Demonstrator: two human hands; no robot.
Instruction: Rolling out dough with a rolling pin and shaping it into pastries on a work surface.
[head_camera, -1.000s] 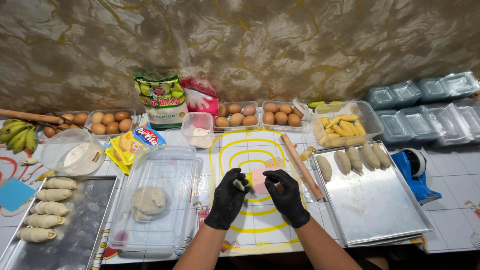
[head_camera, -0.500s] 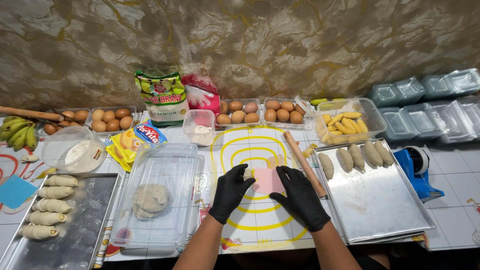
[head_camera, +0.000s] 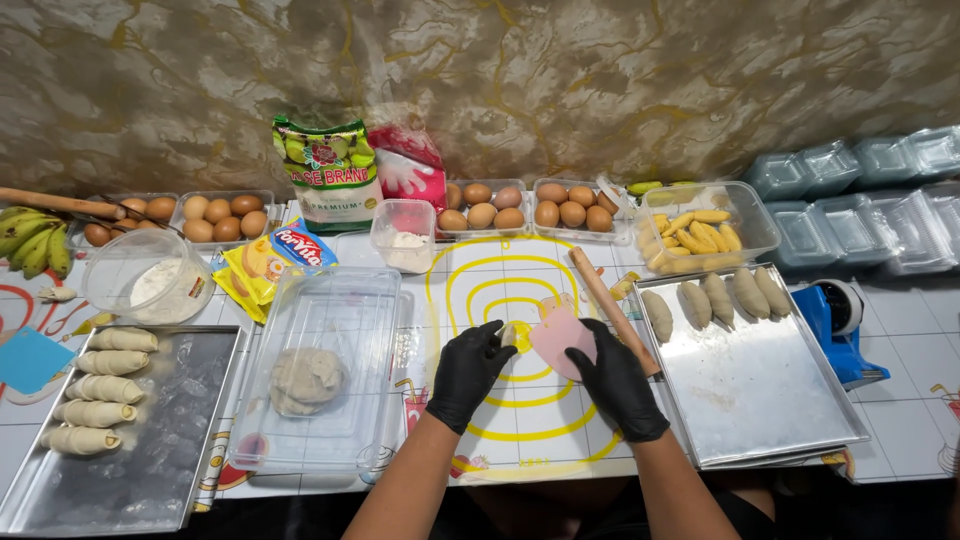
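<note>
Both my hands wear black gloves over a white mat with yellow rings (head_camera: 480, 290). My left hand (head_camera: 468, 370) pinches a small pale piece of dough (head_camera: 508, 334) on the mat. My right hand (head_camera: 617, 385) holds a pink plastic scraper (head_camera: 558, 335), its edge next to the dough piece. A wooden rolling pin (head_camera: 610, 305) lies on the mat just right of my right hand.
A clear lidded box with a dough lump (head_camera: 306, 380) sits to the left, then a metal tray of rolled dough pieces (head_camera: 95, 400). Another metal tray (head_camera: 750, 380) with several coated bananas is on the right. Eggs (head_camera: 520, 205), peeled bananas (head_camera: 695, 230), flour bags and empty plastic boxes line the back.
My hands have shifted slightly away from me on the mat. The pink scraper now sits at the small dough piece, which my left fingers grip.
</note>
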